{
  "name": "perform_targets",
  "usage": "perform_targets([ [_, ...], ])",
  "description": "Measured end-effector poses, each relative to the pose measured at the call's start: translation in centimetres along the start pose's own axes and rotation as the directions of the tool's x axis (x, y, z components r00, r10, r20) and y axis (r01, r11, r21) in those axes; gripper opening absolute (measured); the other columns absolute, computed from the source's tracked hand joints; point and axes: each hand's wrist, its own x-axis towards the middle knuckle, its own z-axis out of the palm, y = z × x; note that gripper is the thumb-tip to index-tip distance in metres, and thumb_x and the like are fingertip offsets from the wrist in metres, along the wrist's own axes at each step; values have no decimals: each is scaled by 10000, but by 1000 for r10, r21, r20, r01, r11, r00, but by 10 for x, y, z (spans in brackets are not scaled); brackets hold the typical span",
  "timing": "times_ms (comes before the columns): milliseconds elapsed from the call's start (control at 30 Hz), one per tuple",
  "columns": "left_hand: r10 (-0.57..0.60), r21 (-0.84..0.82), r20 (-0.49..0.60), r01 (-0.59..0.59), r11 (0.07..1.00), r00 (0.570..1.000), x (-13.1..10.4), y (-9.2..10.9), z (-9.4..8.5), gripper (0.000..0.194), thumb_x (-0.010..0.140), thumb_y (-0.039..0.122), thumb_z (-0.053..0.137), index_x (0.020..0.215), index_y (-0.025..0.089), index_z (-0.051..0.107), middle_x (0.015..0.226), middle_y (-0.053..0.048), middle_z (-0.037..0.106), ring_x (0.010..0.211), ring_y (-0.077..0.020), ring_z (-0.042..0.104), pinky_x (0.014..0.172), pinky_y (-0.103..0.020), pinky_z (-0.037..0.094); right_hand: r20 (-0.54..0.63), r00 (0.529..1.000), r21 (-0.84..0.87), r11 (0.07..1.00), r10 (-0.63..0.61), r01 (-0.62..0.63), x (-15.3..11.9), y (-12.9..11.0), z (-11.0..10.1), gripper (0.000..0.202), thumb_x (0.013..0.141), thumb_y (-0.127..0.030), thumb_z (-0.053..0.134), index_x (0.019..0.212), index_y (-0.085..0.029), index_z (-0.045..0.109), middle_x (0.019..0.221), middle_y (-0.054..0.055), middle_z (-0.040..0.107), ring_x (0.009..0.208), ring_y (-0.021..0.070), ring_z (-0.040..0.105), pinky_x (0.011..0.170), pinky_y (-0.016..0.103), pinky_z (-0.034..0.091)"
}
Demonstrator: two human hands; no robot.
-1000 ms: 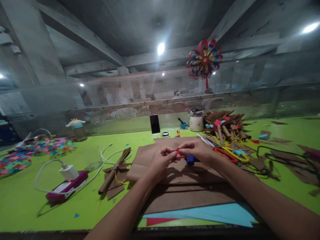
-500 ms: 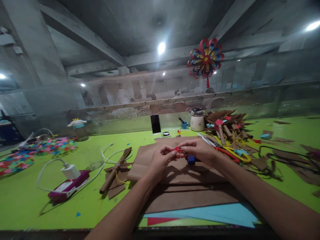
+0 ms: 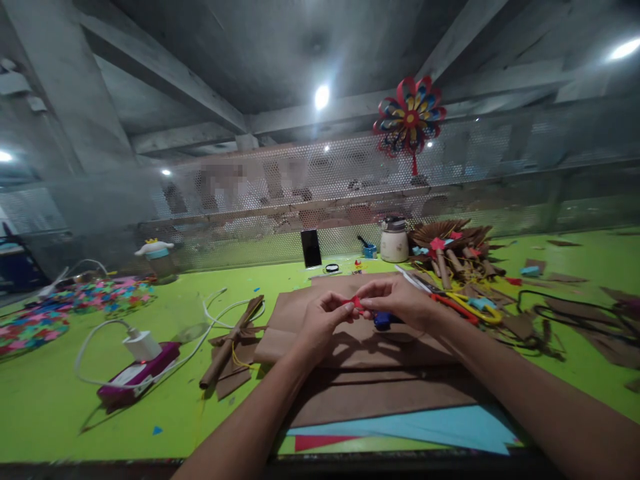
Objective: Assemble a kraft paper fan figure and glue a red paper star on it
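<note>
Nearest, along the lower middle of the frame, light blue paper (image 3: 425, 427) lay beside a strip of red paper (image 3: 320, 442) on the green table (image 3: 100, 443). Just beyond, overlapping sheets of brown paper (image 3: 360, 400) filled the lower centre. At the lower left, a white charger (image 3: 141, 345) was plugged into a purple power strip (image 3: 157, 365); between it and the brown sheets lay a brown paper roll (image 3: 223, 353).

Over the sheets, slightly right of centre, the left hand (image 3: 320, 317) and right hand (image 3: 405, 301) met. Thumb and fingers of each pinched a small red piece (image 3: 357, 303) between them; its exact shape was mostly covered. A blue object (image 3: 382, 321), partly hidden, sat just beneath the right hand.

At centre right lay a red scissor handle (image 3: 463, 315), near pleated brown paper fans (image 3: 437, 233). Farther back stood a pale lidded jar (image 3: 395, 244) and a dark upright slab (image 3: 311, 248), before a perforated screen (image 3: 270, 193). A colourful flower ornament (image 3: 411, 119) hung at the upper right.
</note>
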Motion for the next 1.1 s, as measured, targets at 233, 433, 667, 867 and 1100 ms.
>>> perform_targets([
  [233, 9, 22, -4, -9, 1000, 1000, 2, -2, -2, 194, 643, 263, 691, 698, 122, 569, 630, -39, 637, 587, -127, 556, 606, -263, 410, 10, 1000, 45, 999, 5, -5, 1, 2, -1, 392, 620, -329, 713, 921, -107, 596, 742, 77, 677, 621, 135, 617, 612, 279, 476],
  [433, 15, 45, -6, -15, 999, 1000, 1, 0, -2, 198, 644, 266, 689, 692, 119, 566, 619, -37, 633, 574, -126, 552, 598, -264, 412, 22, 1000, 41, 999, -1, 0, 1, 3, -2, 378, 636, -324, 705, 924, -103, 597, 748, 82, 680, 632, 135, 618, 622, 282, 480],
  [667, -4, 61, -26, 5, 998, 1000, 0, 2, 1, 228, 612, 287, 711, 678, 119, 573, 621, -44, 644, 565, -127, 557, 588, -258, 408, 43, 999, 73, 997, 10, -13, 0, 2, -2, 379, 619, -315, 717, 912, -105, 603, 735, 74, 676, 622, 142, 622, 626, 294, 484],
  [867, 27, 88, -37, -24, 996, 999, 0, 1, 2, 186, 641, 255, 690, 674, 122, 564, 607, -30, 637, 558, -115, 546, 582, -245, 409, 24, 1000, 74, 997, -3, 1, 0, 2, -1, 365, 639, -293, 706, 929, -102, 594, 732, 81, 676, 613, 138, 619, 617, 287, 474],
  [1100, 38, 116, -33, -34, 993, 999, 0, 2, 2, 190, 637, 263, 693, 675, 119, 574, 619, -40, 646, 572, -126, 558, 590, -254, 418, 41, 999, 76, 997, 14, -17, -1, 1, -2, 376, 626, -295, 714, 926, -97, 602, 745, 87, 674, 624, 141, 617, 624, 290, 473],
])
